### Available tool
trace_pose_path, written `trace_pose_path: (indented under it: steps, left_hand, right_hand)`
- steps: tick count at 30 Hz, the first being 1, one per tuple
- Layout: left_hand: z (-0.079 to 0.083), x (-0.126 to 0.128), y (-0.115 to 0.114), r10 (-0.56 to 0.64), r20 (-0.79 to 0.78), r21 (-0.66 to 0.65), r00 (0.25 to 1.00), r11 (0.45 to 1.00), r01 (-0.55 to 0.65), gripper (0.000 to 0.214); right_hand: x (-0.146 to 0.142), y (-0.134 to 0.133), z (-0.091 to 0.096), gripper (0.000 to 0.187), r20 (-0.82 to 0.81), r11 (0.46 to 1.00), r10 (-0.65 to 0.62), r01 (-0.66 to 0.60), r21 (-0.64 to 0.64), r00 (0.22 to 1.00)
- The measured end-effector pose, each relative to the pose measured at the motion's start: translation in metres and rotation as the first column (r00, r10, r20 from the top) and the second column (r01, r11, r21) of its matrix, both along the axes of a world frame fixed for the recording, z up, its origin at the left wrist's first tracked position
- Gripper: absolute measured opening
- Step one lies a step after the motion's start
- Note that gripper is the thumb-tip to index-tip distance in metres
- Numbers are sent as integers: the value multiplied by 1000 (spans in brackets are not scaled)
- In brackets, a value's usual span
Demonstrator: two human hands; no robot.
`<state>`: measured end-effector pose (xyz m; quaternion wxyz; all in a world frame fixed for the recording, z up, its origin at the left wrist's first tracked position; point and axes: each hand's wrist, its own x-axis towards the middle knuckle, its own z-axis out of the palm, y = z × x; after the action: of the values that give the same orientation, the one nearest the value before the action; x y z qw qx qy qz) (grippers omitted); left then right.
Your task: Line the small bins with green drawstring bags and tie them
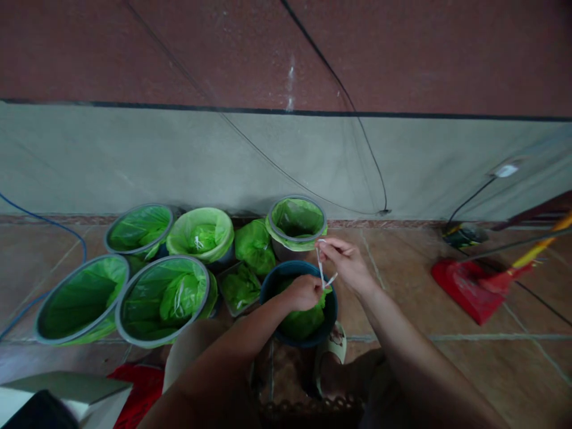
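My left hand (305,292) is closed over the gathered top of a green plastic bag (301,322) that sits in a dark blue bucket (268,289) between my knees. My right hand (346,262) pinches a thin white string (320,268) and holds it up above the bucket. The string runs down to my left hand. Both forearms reach in from the bottom of the view.
Several buckets lined with green bags (163,298) stand in a cluster at the left against a grey and brown wall (179,155). Tied green bags (254,244) lie among them. A red dustpan (469,286) rests on the tiled floor at right. Cables hang on the wall.
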<state>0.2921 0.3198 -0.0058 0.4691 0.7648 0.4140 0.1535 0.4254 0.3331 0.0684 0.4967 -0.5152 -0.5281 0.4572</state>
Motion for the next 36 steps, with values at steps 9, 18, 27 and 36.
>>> trace_pose_path:
  steps: [9,18,27,36]
  left_hand:
    - [4,-6,13,223,99,-227,970,954,-196,33]
    - [10,-24,28,341,123,-246,932,920,-304,38]
    - [21,-36,31,116,56,89,992,989,-120,28]
    - [48,-40,17,-33,-177,545,984,829,126,22]
  right_hand:
    - [21,6,-29,34,274,990,64,-28,-135,960]
    - [20,-4,-45,27,603,918,393,-257,-303,694]
    - [24,-5,-42,36,494,847,528,-381,-372,691]
    - [12,4,-50,38,139,916,400,-389,-99,906]
